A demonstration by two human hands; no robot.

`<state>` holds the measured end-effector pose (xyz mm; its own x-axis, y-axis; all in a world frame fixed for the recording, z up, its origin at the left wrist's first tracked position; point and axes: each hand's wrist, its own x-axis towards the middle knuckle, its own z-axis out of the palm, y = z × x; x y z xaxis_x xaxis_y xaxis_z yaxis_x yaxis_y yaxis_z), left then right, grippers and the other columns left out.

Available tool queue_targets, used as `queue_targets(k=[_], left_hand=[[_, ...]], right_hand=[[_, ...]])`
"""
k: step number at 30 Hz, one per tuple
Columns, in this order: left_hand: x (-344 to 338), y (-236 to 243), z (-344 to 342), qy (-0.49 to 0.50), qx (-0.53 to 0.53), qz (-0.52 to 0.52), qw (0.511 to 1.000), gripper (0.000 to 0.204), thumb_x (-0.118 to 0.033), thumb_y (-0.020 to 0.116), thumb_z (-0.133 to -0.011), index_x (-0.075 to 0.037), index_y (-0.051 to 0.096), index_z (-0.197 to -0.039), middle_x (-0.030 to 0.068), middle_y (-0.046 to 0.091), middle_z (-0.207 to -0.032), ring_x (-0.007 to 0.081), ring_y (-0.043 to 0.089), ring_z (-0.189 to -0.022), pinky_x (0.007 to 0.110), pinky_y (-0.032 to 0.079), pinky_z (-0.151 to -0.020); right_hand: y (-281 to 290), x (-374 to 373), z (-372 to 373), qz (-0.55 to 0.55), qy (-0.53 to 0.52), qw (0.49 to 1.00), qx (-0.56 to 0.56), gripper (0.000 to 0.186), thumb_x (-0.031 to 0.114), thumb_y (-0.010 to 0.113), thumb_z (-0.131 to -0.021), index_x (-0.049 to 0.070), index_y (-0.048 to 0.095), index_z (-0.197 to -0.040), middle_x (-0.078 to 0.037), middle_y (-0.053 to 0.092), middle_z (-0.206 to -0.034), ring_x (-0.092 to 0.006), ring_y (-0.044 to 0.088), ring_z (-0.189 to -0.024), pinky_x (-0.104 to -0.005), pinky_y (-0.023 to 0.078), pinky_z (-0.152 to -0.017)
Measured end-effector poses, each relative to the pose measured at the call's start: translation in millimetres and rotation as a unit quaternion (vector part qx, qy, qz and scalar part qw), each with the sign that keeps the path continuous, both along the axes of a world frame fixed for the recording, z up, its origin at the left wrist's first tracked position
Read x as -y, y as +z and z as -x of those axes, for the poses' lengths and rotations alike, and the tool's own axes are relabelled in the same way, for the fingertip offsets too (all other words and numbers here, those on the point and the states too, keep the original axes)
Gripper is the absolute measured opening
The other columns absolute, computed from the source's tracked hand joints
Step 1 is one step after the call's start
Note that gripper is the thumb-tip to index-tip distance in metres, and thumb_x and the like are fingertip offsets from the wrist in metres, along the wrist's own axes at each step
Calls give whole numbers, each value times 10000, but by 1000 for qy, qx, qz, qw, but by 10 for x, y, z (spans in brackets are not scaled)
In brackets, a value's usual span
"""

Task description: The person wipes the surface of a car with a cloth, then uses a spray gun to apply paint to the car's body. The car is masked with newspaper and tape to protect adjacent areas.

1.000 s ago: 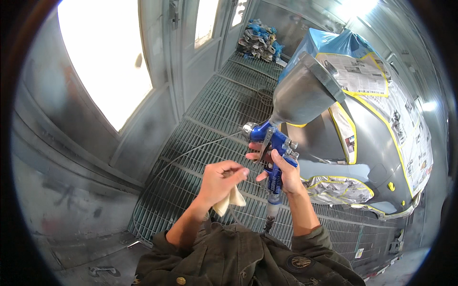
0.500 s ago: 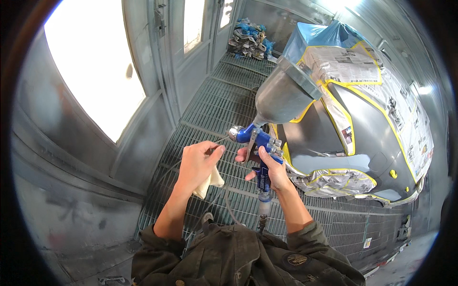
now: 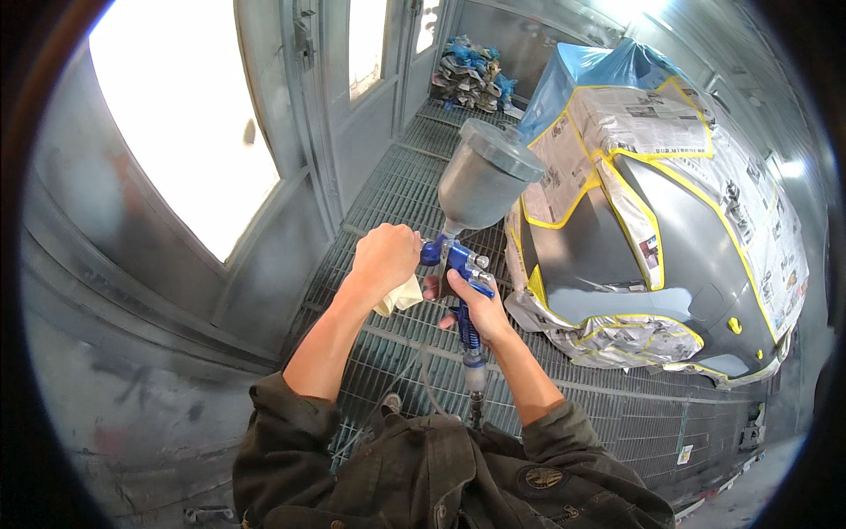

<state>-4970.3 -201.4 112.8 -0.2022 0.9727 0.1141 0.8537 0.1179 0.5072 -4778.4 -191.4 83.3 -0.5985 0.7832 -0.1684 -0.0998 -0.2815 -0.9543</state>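
My right hand (image 3: 483,307) is wrapped round the grip of a blue spray gun (image 3: 459,261), with some fingers stretched past the front of the handle. On top of the gun sits a grey metal paint cup (image 3: 485,183), lidded and tilted to the right. My left hand (image 3: 386,257) is closed at the gun's front end, covering most of the nozzle. A cream cloth (image 3: 402,297) hangs from beneath that hand, pinched in its fingers. Below the grip a connector (image 3: 476,379) runs down toward my jacket.
To the right stands a car body (image 3: 608,238) masked with newspaper, yellow tape and blue sheeting. Metal grating (image 3: 388,198) covers the floor, with a thin hose (image 3: 426,379) over it. Bright windows (image 3: 189,115) line the left wall. Crumpled paper and plastic (image 3: 470,78) lie piled at the back.
My left hand has moved right and up onto the nozzle, turning its back toward me. The spray gun has shifted left, and its cup sits farther from me and more upright.
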Motion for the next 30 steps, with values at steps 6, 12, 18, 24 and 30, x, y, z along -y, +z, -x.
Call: queue_targets(k=[6, 12, 18, 24, 30], left_hand=[[30, -294, 133, 58, 61, -30, 996, 413, -280, 490, -1008, 25, 674, -798, 267, 651, -776, 471, 639, -780, 537, 513, -728], [124, -494, 300, 98, 77, -49, 991, 422, -286, 493, -1015, 25, 673, -794, 259, 662, -773, 464, 648, -773, 541, 518, -720], [406, -644, 363, 142, 184, -150, 961, 312, -263, 545, -988, 9, 689, -940, 232, 689, -808, 432, 670, -767, 498, 529, -718], [1026, -1010, -128, 63, 480, -4, 875, 221, -179, 686, -921, -15, 728, -1062, 88, 709, -846, 130, 628, -742, 290, 514, -692], [1021, -1102, -612, -92, 679, 2, 728, 251, -146, 661, -954, 56, 688, -1101, 38, 682, -883, 99, 623, -770, 241, 493, -717]], right_hand=[[-57, -7, 245, -25, -1, 999, 42, 316, 340, 596, -994, 29, 644, -1027, -38, 672, -886, -120, 645, -819, -280, 533, -492], [-167, -37, 430, -36, 32, 996, 77, 352, 368, 609, -985, 18, 640, -1003, -46, 677, -873, -120, 642, -796, -272, 532, -484], [-122, -22, 569, -29, 23, 997, 60, 346, 338, 635, -975, 20, 640, -1110, -70, 686, -911, -132, 659, -785, -277, 562, -501], [-17, -115, 578, -34, -21, 996, 78, 276, 306, 647, -976, 51, 619, -874, -17, 602, -760, -82, 565, -644, -241, 448, -432], [199, -4, 568, -47, -20, 997, 64, 275, 320, 656, -969, 55, 623, -903, -12, 604, -781, -84, 551, -636, -229, 438, -437]])
